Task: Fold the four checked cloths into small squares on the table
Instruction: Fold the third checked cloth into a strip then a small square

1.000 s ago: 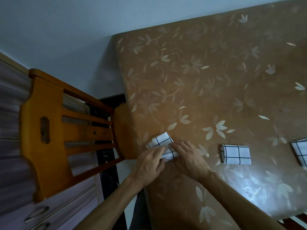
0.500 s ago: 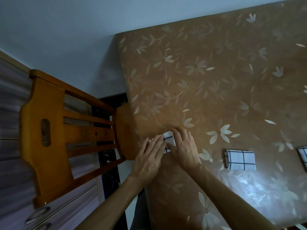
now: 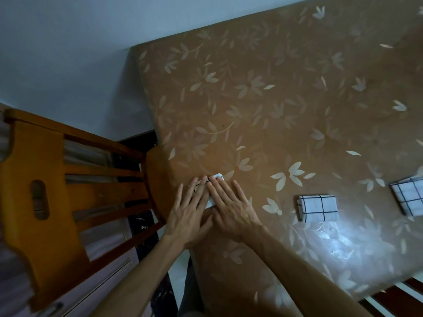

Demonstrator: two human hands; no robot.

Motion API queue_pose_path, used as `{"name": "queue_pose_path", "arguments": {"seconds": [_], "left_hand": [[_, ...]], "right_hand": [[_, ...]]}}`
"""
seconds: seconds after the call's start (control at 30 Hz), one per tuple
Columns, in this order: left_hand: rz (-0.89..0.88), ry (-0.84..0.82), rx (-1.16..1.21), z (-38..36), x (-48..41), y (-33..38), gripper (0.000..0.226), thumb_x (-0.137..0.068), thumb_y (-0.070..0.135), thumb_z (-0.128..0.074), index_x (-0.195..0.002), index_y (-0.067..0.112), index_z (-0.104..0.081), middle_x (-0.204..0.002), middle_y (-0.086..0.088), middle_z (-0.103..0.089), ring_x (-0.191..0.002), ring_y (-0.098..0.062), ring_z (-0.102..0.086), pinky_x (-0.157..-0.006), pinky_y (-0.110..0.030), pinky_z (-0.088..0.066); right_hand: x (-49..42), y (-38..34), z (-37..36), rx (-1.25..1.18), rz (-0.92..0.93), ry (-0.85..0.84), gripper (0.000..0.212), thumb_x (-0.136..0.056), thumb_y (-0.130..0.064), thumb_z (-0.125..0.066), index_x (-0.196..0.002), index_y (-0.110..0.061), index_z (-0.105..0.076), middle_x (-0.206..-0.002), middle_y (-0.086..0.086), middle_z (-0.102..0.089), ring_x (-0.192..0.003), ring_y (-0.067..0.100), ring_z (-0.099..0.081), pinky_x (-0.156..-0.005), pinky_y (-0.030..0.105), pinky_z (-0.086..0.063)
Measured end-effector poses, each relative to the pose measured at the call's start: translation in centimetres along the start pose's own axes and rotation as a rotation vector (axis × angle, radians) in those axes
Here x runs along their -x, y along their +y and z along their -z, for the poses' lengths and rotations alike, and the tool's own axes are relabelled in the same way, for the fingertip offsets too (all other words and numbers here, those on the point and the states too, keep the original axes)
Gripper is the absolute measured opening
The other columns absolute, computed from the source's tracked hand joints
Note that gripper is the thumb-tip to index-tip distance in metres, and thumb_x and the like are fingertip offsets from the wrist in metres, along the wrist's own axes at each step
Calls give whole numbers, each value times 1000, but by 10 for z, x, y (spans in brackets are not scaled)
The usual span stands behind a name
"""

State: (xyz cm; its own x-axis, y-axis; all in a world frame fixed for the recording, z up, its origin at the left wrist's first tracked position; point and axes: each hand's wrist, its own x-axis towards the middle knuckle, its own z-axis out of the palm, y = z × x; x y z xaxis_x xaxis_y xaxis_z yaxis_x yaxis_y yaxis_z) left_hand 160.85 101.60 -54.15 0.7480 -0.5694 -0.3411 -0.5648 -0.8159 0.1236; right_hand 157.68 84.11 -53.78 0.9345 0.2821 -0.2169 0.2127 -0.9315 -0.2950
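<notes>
A leaf-patterned table (image 3: pixel 297 99) fills the view, with a wooden chair (image 3: pixel 45 213) at its left edge. The left hand (image 3: pixel 190 213) and right hand (image 3: pixel 231 209) lie side by side, fingers straight and gripping nothing, pressing flat on a checked cloth (image 3: pixel 217 176) directly beneath them near the table's left edge. Only a corner shows past the fingertips. A folded cloth (image 3: pixel 318 208) and a second folded cloth (image 3: pixel 409 195) lie well apart to the right — out of the way.

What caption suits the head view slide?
Left hand and right hand press a checked cloth flat near the table edge; two folded cloths lie to their right.
</notes>
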Motion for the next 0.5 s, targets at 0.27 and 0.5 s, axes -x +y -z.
{"name": "queue_pose_path", "arguments": {"seconds": [0.27, 0.5], "left_hand": [[5, -11, 2, -7, 11, 14, 73, -100, 53, -18, -158, 9, -7, -166, -11, 1, -153, -29, 1, -119, -57, -19], [-11, -55, 4, -3, 12, 14, 73, -99, 53, -15, -158, 12, -1, -166, -10, 4, -152, -27, 16, -121, -57, -8]], "right_hand": [[19, -5, -3, -61, -10, 20, 65, -98, -36, -35, -156, -10, -17, -164, 5, -9, -152, 18, -2, -120, 51, -15], [5, -16, -1, -44, -12, 25, 68, -103, -53, -22, -157, -13, -12, -165, 3, -6, -151, 14, 2, -122, 43, -8]]}}
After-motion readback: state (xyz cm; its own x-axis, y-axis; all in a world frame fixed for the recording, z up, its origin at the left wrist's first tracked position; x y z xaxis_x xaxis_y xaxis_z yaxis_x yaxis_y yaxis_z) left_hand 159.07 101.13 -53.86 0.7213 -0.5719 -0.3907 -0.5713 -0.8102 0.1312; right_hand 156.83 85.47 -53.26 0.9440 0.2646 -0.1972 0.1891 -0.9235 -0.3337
